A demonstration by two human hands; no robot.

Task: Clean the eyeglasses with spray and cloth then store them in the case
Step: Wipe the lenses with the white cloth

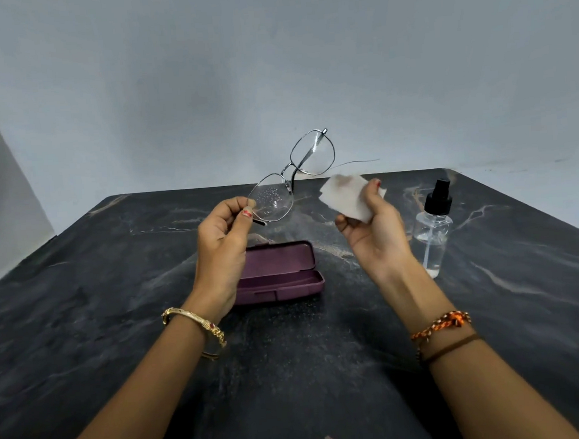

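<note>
The left hand (225, 229) is raised above the open purple case (278, 273), its thumb and fingers pinching the eyeglasses (292, 178) at the near lens rim, droplets on that lens. To the right, the right hand (374, 227) grips a white cloth (348, 196), palm up, near the upright spray bottle (434, 229). All sit over a dark marbled table (115, 300) before a pale wall (270, 66).
</note>
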